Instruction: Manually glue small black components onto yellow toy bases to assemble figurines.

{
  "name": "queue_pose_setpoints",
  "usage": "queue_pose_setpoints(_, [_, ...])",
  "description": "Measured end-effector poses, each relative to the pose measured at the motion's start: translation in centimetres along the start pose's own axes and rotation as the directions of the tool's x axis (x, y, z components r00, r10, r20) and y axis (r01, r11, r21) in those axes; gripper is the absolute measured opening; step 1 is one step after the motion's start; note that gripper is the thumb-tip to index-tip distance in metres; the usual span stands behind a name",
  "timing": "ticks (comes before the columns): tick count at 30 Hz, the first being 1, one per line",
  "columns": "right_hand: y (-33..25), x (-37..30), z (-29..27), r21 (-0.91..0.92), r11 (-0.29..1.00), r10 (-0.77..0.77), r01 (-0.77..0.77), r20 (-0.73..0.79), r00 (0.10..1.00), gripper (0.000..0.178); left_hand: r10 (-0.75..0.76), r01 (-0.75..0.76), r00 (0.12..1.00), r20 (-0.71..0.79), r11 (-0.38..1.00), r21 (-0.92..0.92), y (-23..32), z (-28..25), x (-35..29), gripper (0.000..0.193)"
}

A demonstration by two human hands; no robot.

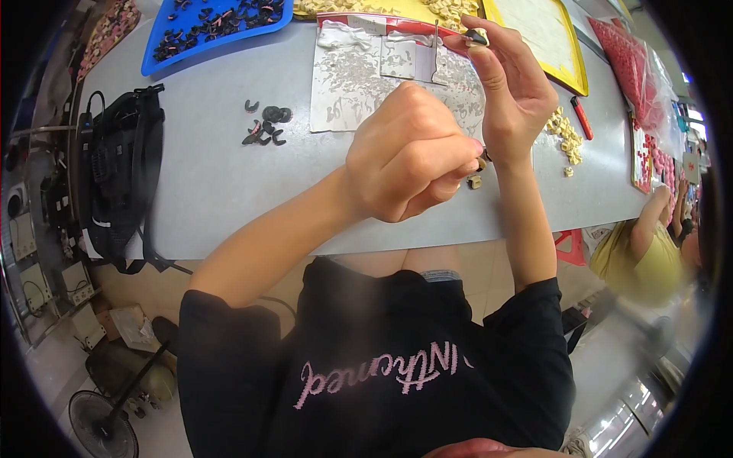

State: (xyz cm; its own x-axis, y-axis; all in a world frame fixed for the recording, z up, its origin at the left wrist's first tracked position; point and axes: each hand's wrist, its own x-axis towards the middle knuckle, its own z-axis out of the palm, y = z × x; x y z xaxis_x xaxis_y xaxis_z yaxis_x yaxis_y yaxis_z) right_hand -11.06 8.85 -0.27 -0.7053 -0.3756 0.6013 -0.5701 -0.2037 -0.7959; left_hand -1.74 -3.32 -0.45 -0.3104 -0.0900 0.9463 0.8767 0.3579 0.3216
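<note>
My right hand [515, 88] is raised over the table, its thumb and fingertips pinching a small cream piece with a black part on it [476, 37]. My left hand [416, 156] is closed in front of my right wrist. Its thumb and forefinger press together, with a dark bit at their tips too small to name. Just below those fingertips, a small cream-and-dark piece [475, 182] rests on the table. Behind both hands lies a white board [343, 103] blotched with grey, bearing a white paste-like smear [345, 37] and a small upright metal strip [437, 57].
Curved black pieces [267, 126] lie left on the grey table [221, 191]; a blue tray [155, 62] holds more. Cream pieces [565, 137], a red-handled tool [582, 117] and a yellow tray [576, 65] are right. A black bag [122, 172] occupies the left edge. Another person [641, 244] sits right.
</note>
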Motion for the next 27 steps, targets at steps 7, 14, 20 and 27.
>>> queue_pose_setpoints(7, [-0.5, 0.5, 0.4, 0.079, 0.997, -0.013, 0.008, 0.058, 0.998, 0.022, -0.312, 0.313, 0.949, -0.047, 0.950, 0.013, -1.7, 0.1, -0.1, 0.012])
queue_pose_setpoints(14, [-0.7, 0.4, 0.1, -0.028, 0.999, -0.011, 0.016, 0.152, 0.988, 0.024, -0.844, 0.773, 0.534, -0.049, 0.511, -0.376, -1.7, -0.2, 0.5, 0.013])
queue_pose_setpoints(20, [-1.1, 0.5, 0.5, -0.083, 0.995, -0.037, 0.049, 0.136, 0.990, 0.028, -0.771, 0.740, 0.631, 0.085, 0.566, -0.362, -1.4, -0.4, 0.4, 0.021])
queue_pose_setpoints(27, [-1.6, 0.8, 0.5, -0.229, 0.961, -0.119, 0.154, 0.159, 0.980, 0.032, -0.762, 0.749, 0.636, 0.126, 0.569, -0.340, -1.7, -0.6, 0.3, 0.023])
